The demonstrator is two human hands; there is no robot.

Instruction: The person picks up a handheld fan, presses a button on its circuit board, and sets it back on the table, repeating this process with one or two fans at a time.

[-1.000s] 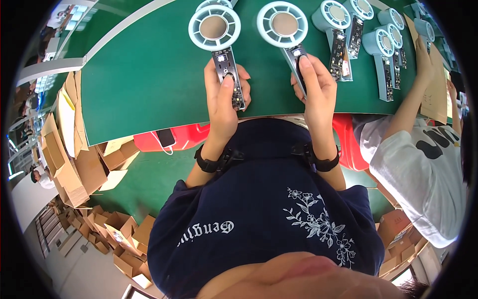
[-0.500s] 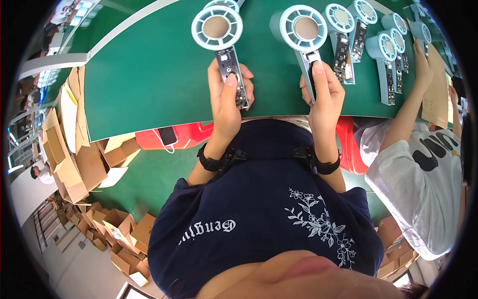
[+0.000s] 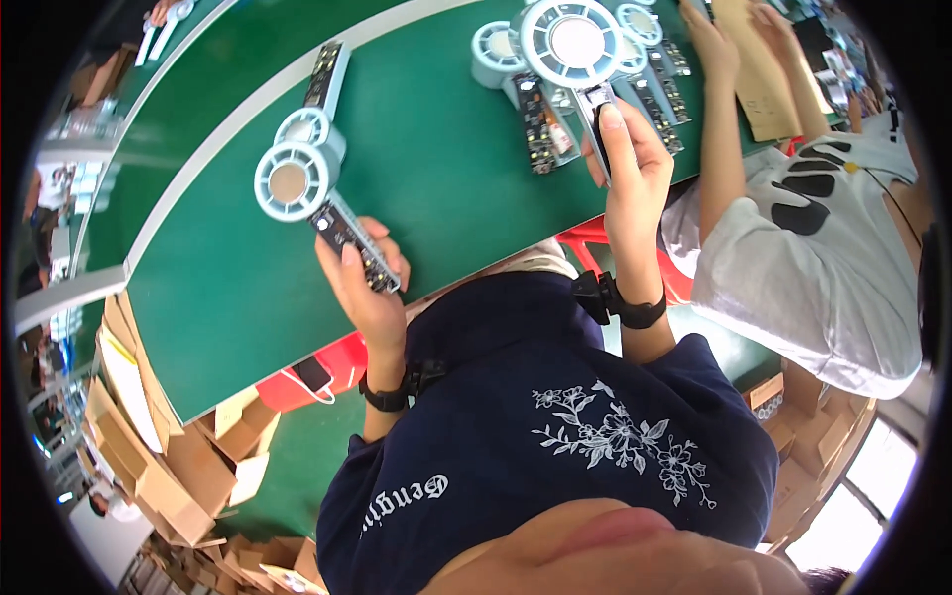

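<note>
My left hand (image 3: 365, 302) is closed round the handle of a pale blue handheld fan (image 3: 289, 181), its circuit board bare along the handle. Beyond it another such fan (image 3: 323, 79) lies on the table, its head partly hidden. My right hand (image 3: 635, 164) grips a second handheld fan (image 3: 572, 43) by the handle, thumb pressed on a dark strip there. That fan's round head is raised in front of several more fans (image 3: 535, 124) with exposed boards on the green table (image 3: 436, 159), hiding parts of them.
To the right a person in a grey-white shirt (image 3: 793, 288) reaches over the table near a brown cardboard sheet (image 3: 759, 79). Red stools (image 3: 337, 367) stand under the table edge, one with a dark device and white cable. Cardboard boxes (image 3: 188, 471) crowd the lower left.
The view has turned. My right hand has carried its fan over to the group of fans on the right. My hands are farther apart, and the left fan now tilts leftward.
</note>
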